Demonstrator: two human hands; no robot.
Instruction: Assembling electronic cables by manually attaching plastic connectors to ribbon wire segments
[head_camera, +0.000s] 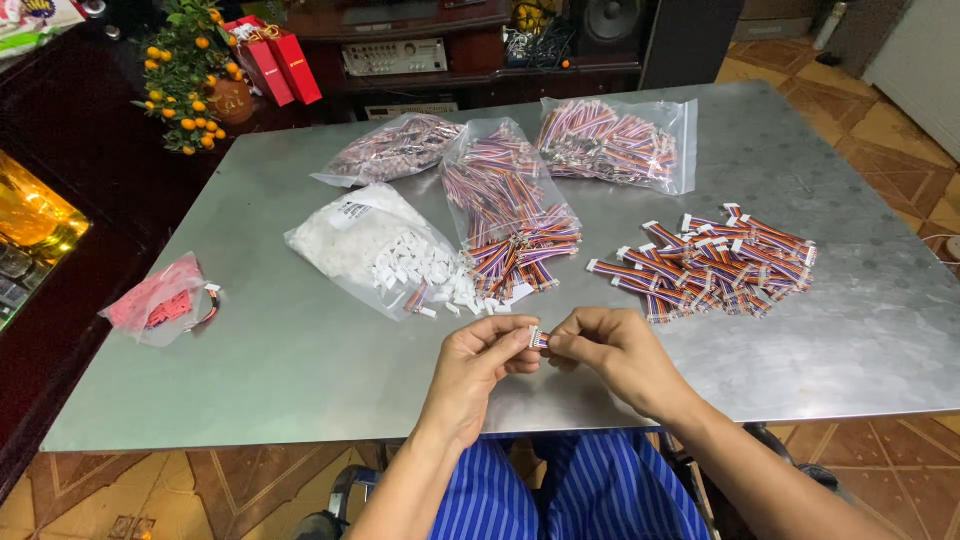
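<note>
My left hand (478, 362) and my right hand (612, 352) meet over the near edge of a metal table (300, 350). Between their fingertips they pinch a short multicoloured wire piece with a white connector (538, 339). Just beyond my hands, small white connector housings (440, 275) spill from an open clear bag (365, 245). A bag of striped wire bundles (505, 205) lies open beside it, its wires spreading onto the table. To the right sits a loose pile of wire pieces fitted with white connectors (712, 264).
Two more clear bags of wires (395, 148) (615, 142) lie at the table's far side. A small bag with red contents (155, 300) rests near the left edge. Behind the table stand a dark cabinet (420, 60), a small orange-fruited tree (185, 75) and red boxes (275, 60). Tiled floor lies on the right.
</note>
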